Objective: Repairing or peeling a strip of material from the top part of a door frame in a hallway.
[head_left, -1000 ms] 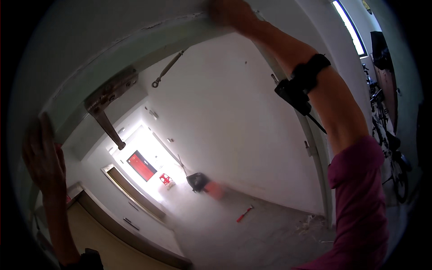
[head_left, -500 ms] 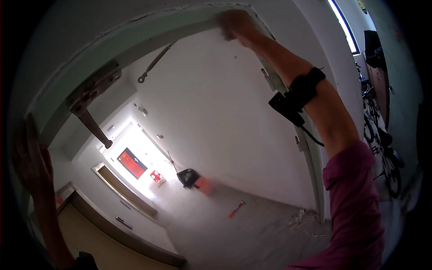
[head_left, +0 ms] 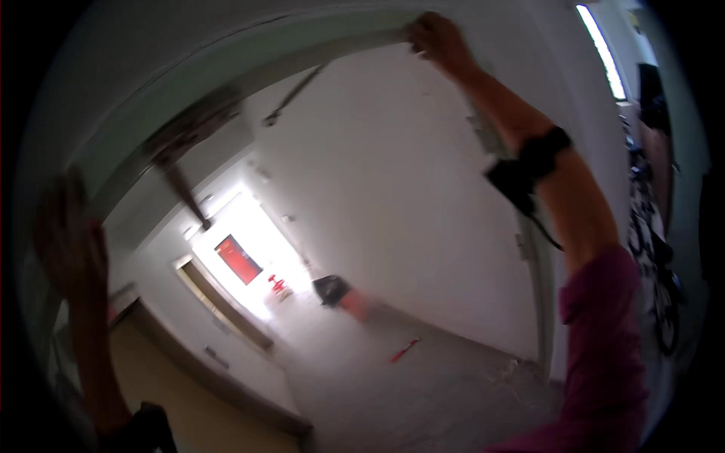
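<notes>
Both hands are raised overhead against a pale green door frame (head_left: 249,64) that arches across the top of the view. The right hand (head_left: 436,39) reaches up to the frame's upper edge near the right corner, with its arm stretched long and nearly straight; a black band with a small dark device (head_left: 529,170) is strapped around the forearm, and a magenta sleeve (head_left: 604,340) covers the upper arm. Its fingers curl together against the frame's edge, though whether they pinch anything small cannot be told. The left hand (head_left: 69,241) is up at the left jamb, blurred, back toward the camera, with the fingers close together and laid flat against the frame.

No open container shows; a dark bag or bin (head_left: 330,288) stands on the hallway floor far off, its contents hidden.

The frame's top bar runs from lower left to upper right in the view, bent by the lens. A metal door closer (head_left: 185,140) is fixed under it, its arm pointing down toward the bright corridor. A red stick-like object (head_left: 404,349) lies on the grey floor.
</notes>
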The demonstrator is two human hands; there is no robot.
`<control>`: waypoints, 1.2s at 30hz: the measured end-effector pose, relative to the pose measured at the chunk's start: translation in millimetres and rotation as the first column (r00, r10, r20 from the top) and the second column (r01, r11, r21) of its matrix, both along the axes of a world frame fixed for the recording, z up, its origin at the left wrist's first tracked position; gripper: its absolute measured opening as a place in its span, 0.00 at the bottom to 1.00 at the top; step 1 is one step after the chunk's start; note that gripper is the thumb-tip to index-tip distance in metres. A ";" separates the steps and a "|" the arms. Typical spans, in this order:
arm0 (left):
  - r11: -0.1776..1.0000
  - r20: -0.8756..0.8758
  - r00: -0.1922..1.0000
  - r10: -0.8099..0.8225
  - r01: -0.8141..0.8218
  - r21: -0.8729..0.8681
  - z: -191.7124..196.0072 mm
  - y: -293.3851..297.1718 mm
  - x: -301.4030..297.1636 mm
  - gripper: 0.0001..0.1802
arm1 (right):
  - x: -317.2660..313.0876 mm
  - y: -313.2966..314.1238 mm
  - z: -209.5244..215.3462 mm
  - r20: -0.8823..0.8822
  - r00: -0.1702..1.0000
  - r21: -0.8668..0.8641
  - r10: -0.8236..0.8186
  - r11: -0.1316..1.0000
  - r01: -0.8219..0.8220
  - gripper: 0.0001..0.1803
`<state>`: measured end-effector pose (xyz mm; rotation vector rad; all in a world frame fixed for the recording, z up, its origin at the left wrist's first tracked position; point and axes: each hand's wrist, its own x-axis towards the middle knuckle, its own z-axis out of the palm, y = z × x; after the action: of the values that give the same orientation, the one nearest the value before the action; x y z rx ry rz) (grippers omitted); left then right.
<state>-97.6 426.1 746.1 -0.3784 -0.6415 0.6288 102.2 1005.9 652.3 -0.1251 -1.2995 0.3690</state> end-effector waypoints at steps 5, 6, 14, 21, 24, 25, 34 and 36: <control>0.985 0.056 0.985 -0.163 0.166 -0.040 -22.3 49.0 30.7 0.30 | -5.5 -49.4 -45.0 -0.155 0.969 0.485 -0.193 0.840 0.244 0.21; 0.991 0.055 0.991 -0.124 0.126 -0.034 -28.1 50.3 37.4 0.30 | -10.9 -84.8 -54.7 -0.155 0.976 0.490 -0.153 0.846 0.210 0.21; 0.952 0.235 0.938 -0.253 0.285 -0.113 -37.1 57.7 59.9 0.36 | -50.4 -257.9 -15.5 -0.254 0.953 0.745 -0.165 0.595 0.301 0.25; 0.929 0.386 0.896 -0.221 0.314 -0.198 -57.9 5.5 54.6 0.38 | -80.3 -261.8 5.4 -0.337 0.937 0.697 -0.090 0.646 0.313 0.26; 0.973 0.395 0.911 -0.121 0.188 -0.137 -81.8 -56.6 53.1 0.33 | -83.0 -263.4 0.5 -0.337 0.936 0.693 -0.104 0.645 0.321 0.30; 0.975 0.396 0.911 -0.114 0.178 -0.129 -86.6 -70.7 57.9 0.33 | -82.0 -261.2 -0.2 -0.322 0.935 0.674 -0.148 0.657 0.336 0.32; 0.977 0.373 0.910 -0.179 0.209 -0.041 -81.4 -130.1 72.2 0.26 | -98.2 -253.2 -6.7 -0.396 0.869 0.560 -0.297 0.672 0.485 0.36; 0.965 0.354 0.900 -0.254 0.258 0.036 -72.8 -139.5 72.6 0.24 | -97.9 -245.0 -9.4 -0.434 0.853 0.551 -0.290 0.663 0.507 0.36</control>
<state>-25.0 286.6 673.3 -0.5856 -0.9171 0.3109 4.3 760.9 642.9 0.2327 -0.9774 -0.4590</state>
